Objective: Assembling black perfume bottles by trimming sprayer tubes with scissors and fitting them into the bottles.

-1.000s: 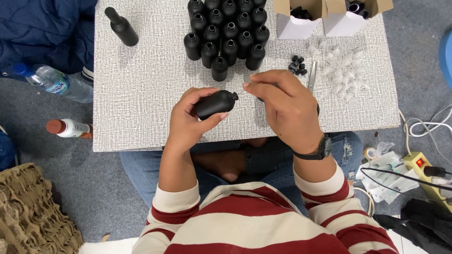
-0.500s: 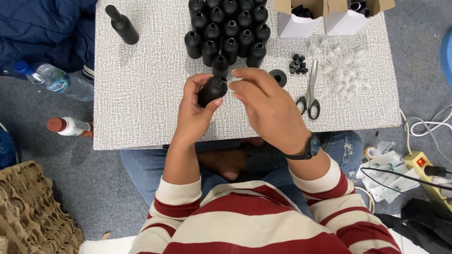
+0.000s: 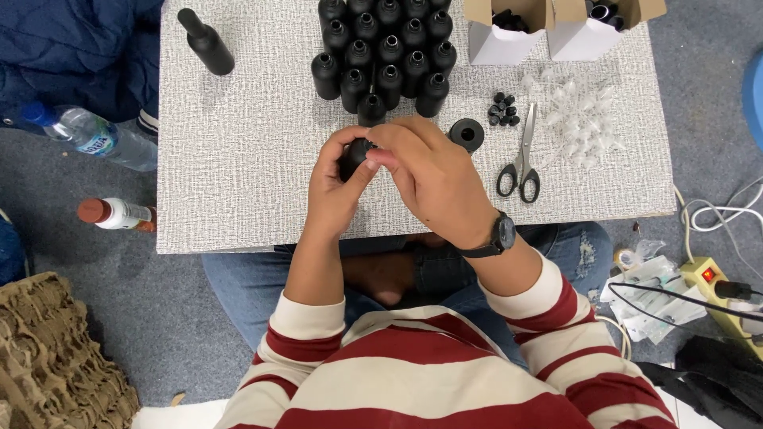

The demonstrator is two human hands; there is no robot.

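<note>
While the grey woven table (image 3: 238,183) fills the head view, a block of open black bottles (image 3: 385,48) stands upright at its far edge, the nearest of them just beyond the hands. To the right of the hands lie a black ring-shaped cap (image 3: 466,133), a small heap of tiny black caps (image 3: 503,110), a pair of scissors (image 3: 520,159) and a scatter of clear plastic pieces (image 3: 584,115); two open white boxes (image 3: 556,28) stand behind them. A single capped black bottle (image 3: 205,41) lies tilted at the far left corner. On the floor to the left lie a clear water bottle (image 3: 87,137) and a small bottle with a brown cap (image 3: 115,213).

The left hand (image 3: 334,191) is curled around a black bottle (image 3: 352,156), gripping its body over the middle of the table. The right hand (image 3: 433,179) comes in from the right, its fingertips (image 3: 380,155) pinched together at the bottle's top end, which they hide. Both forearms rise from striped sleeves, and the right wrist wears a dark watch (image 3: 502,234).
</note>
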